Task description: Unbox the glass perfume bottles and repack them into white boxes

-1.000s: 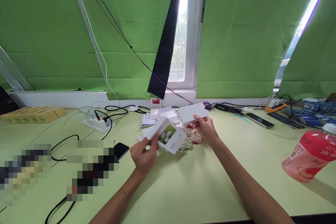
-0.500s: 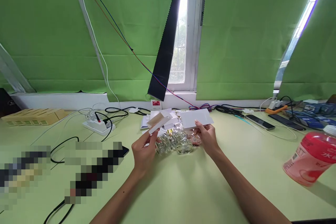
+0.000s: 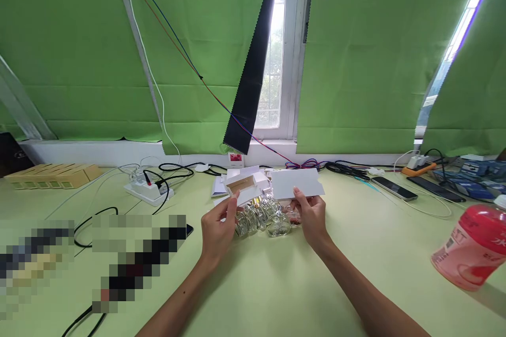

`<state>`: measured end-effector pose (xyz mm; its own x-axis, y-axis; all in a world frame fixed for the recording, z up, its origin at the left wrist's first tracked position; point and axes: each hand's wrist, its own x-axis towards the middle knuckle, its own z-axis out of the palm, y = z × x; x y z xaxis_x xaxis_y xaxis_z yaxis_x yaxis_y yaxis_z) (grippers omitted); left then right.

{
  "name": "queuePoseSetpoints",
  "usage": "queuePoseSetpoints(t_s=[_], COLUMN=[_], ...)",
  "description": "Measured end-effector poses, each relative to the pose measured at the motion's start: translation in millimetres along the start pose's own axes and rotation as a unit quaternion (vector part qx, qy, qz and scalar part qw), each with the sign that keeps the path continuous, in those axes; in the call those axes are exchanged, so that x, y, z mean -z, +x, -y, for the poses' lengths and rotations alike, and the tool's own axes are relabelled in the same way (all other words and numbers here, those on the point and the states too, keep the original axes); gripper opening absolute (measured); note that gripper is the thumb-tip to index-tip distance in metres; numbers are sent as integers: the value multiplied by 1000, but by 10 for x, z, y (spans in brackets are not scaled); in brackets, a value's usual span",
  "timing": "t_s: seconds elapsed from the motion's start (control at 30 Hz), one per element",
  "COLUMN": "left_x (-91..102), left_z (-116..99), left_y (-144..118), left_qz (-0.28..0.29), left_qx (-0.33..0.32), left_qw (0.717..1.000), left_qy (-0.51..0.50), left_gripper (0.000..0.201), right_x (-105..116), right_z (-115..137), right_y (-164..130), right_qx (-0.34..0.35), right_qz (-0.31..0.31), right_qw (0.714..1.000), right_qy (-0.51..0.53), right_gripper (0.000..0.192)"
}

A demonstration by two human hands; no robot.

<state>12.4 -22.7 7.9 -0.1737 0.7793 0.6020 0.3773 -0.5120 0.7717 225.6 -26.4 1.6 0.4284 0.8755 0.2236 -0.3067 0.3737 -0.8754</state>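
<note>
Above the table (image 3: 269,295), left fingers (image 3: 231,211) are pinching an open carton (image 3: 242,184), apparently exposing its inside; right fingers (image 3: 301,199), white cardboard (image 3: 298,181).

In front of me is a pale green table (image 3: 276,295). Behind it, I see green blinds (image 3: 363,52) hanging above a white ledge (image 3: 90,152). Daylight shines through a narrow window (image 3: 272,84) beside a black flap (image 3: 253,68), and through a thin slanted gap (image 3: 456,47) on my right.
</note>
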Motion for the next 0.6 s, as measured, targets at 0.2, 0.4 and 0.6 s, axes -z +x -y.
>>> queuePoseSetpoints(t_s=[0.2,0.4,0.6], left_x=[-39,-72,-100], left_z=[61,131,187], left_y=[7,-9,-29], left_qz=[-14,-7,-3], left_qx=[-39,-82,-208], left_qw=[998,993,971], left_qy=[48,86,113], left_gripper=[31,25,24], right_x=[-73,-121,-128], right_z=[-13,-49,-61], right_y=[-76,-160,-173], right_qx=[-5,-26,-47], right_qz=[52,109,124], right_qw=[996,990,989], right_qy=[65,88,73], right_gripper=[40,35,38])
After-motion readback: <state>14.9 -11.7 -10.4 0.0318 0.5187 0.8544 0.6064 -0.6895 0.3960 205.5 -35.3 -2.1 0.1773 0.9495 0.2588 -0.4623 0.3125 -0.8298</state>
